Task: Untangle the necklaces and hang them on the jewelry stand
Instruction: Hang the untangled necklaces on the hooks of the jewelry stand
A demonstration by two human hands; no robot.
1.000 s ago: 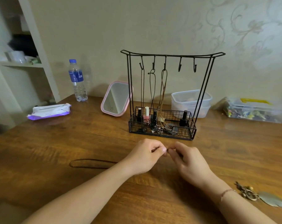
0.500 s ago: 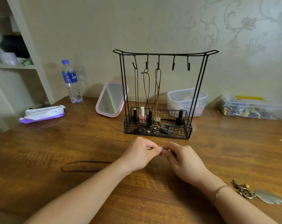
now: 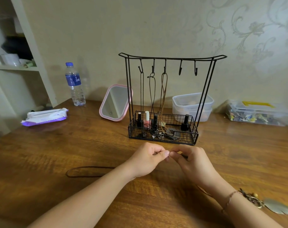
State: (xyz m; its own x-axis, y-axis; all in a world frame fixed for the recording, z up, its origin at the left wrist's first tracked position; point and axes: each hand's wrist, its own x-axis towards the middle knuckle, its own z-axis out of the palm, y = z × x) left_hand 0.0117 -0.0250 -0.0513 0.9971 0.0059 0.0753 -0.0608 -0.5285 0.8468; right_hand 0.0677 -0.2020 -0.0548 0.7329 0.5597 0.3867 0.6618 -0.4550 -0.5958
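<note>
Barely anything has changed over the last second: the left hand (image 3: 145, 161) and right hand (image 3: 195, 163) remain fingertip to fingertip above the wooden table (image 3: 41, 153), just in front of the jewelry stand (image 3: 171, 99), with thumbs and forefingers pinched together on something too fine to make out, most likely an end of the dark cord necklace (image 3: 89, 171). That cord lies as a long flat loop on the table to the left, running under the left forearm as before. Three necklaces hang from the stand's left hooks, a thin chain (image 3: 142, 92), a black cord (image 3: 152, 96) and a brown cord (image 3: 164, 96), their ends down in the wire basket among nail polish bottles (image 3: 147, 120); the two right hooks are bare. A feather pendant (image 3: 278, 207) lies by the right wrist near the table's right edge. Open wood stretches left of the hands; a wipes pack (image 3: 45, 116), water bottle (image 3: 75, 84) and pink mirror (image 3: 114, 102) sit farther back.
</note>
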